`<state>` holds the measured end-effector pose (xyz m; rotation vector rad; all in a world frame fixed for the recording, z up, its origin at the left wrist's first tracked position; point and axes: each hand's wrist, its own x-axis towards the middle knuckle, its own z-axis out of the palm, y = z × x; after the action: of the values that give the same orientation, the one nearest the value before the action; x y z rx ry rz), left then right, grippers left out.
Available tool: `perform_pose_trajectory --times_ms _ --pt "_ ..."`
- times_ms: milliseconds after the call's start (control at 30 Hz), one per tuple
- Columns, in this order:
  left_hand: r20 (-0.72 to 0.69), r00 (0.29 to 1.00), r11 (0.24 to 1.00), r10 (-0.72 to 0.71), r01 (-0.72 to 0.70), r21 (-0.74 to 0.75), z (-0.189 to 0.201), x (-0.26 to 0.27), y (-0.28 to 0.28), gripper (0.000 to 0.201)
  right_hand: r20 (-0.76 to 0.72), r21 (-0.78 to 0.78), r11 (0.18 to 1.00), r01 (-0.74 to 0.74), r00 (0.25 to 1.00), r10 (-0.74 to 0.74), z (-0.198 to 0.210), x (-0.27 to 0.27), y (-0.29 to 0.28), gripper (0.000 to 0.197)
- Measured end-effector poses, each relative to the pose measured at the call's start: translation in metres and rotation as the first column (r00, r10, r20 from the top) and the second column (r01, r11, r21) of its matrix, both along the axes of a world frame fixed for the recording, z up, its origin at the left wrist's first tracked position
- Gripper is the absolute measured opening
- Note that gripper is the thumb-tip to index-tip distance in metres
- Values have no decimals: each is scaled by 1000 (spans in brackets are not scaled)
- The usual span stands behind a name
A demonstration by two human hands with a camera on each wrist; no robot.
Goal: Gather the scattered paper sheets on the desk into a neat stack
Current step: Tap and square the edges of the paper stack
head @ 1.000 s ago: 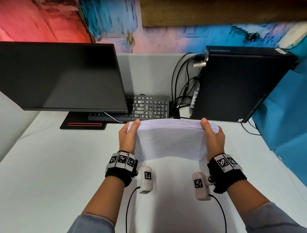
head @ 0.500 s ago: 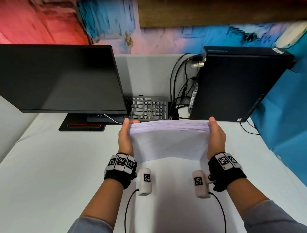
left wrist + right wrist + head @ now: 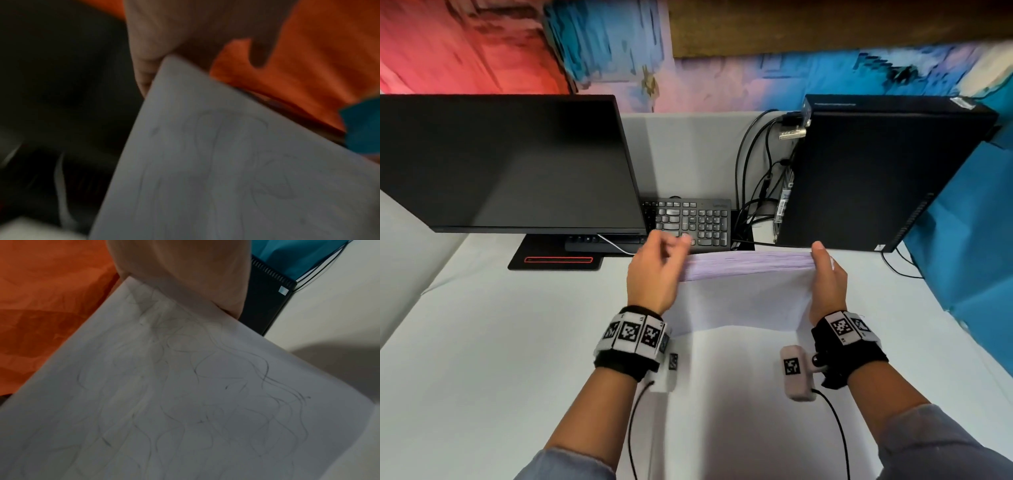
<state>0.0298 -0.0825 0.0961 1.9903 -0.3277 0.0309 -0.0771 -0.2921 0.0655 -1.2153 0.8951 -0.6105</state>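
Observation:
A thick stack of white paper sheets (image 3: 743, 301) stands on edge on the white desk (image 3: 482, 359), its face towards me. My right hand (image 3: 827, 281) grips the stack's right side, thumb on the near face. My left hand (image 3: 654, 270) is blurred at the stack's upper left corner with fingers loosely curled and holding nothing. The left wrist view shows the sheet's corner (image 3: 226, 162) against the palm (image 3: 185, 32). Faint scribbles mark the paper (image 3: 185, 386) in the right wrist view, under the right hand (image 3: 185, 272).
A black monitor (image 3: 510, 164) on its base (image 3: 554, 258) stands at the back left. A black keyboard (image 3: 698, 222) lies just behind the stack. A black computer tower (image 3: 876, 178) with cables (image 3: 756, 192) is at the back right, and blue sheeting (image 3: 969, 257) borders the desk's right side.
My left hand has let go of the stack's left edge and lifted towards the top corner. The right hand keeps its grip, and the sheets' edges look more even.

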Motion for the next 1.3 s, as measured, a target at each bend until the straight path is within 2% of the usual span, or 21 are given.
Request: perform_pose_trajectory --times_ms 33,67,100,133,167,233,333,433,533,667,767,800,900,967,1033,1100,1167,1200,1267,1300 --pt "119 988 946 -99 56 320 10 -2 -5 49 -7 2 1000 1 1000 -1 0 0 0 31" --pt "184 955 806 -231 82 587 20 -7 -13 53 -12 2 1000 2 1000 -2 0 0 0 32" --pt "179 914 649 -364 111 753 25 -10 -22 57 -14 0 1000 -1 1000 1 1 0 0 32" --pt "141 874 535 -466 151 831 26 -12 -32 62 -14 1 1000 -4 1000 4 0 0 -1 32" --pt "97 838 466 -537 199 862 25 -14 -43 68 -11 5 1000 -9 1000 9 2 0 0 32" --pt "45 793 387 -608 247 888 18 -16 -60 77 -5 20 1000 -21 1000 21 4 -1 0 32" --pt "69 777 327 -625 180 928 11 -19 -72 73 -7 24 999 -25 1000 25 4 -2 0 32" --pt "141 770 358 -623 121 926 7 -20 -72 55 2 31 999 -33 999 33 4 -2 -1 31" --pt "163 762 377 -627 113 919 5 -20 -69 44 -3 25 999 -38 999 38 4 -2 -1 33" --pt "157 753 380 -639 131 916 6 -18 -70 41 -19 6 999 -53 998 54 2 -3 -3 38" --pt "159 747 383 -646 137 913 8 -15 -71 42 24 -28 997 -71 997 72 -4 -4 -3 29" --pt "166 749 394 -642 137 909 8 -15 -71 42 39 -51 996 -77 996 79 -9 -6 -4 31" --pt "194 762 448 -617 138 883 14 -8 -68 40 -37 -115 985 -126 992 122 -37 -18 -14 76" --pt "221 781 518 -584 148 842 21 -2 -62 37 -112 -61 991 -119 987 112 -54 -28 -20 95" --pt "229 818 650 -527 214 729 29 4 -52 30 -100 41 994 -103 989 106 -66 -37 -22 112" --pt "168 853 774 -494 342 533 29 10 -39 22 -9 74 982 -174 984 175 -68 -39 -20 105" --pt "75 875 852 -479 443 279 17 13 -26 17 53 71 960 -270 962 267 -58 -33 -19 94" --pt "40 887 882 -460 451 138 7 11 -20 15 85 58 954 -294 954 289 -51 -28 -18 85" --pt "-23 919 915 -394 390 -101 -18 3 -12 18 137 -21 959 -284 949 284 -32 -18 -16 45" --pt "-45 934 924 -354 342 -170 -31 -3 -10 22 142 -65 961 -270 951 276 -22 -13 -13 28"
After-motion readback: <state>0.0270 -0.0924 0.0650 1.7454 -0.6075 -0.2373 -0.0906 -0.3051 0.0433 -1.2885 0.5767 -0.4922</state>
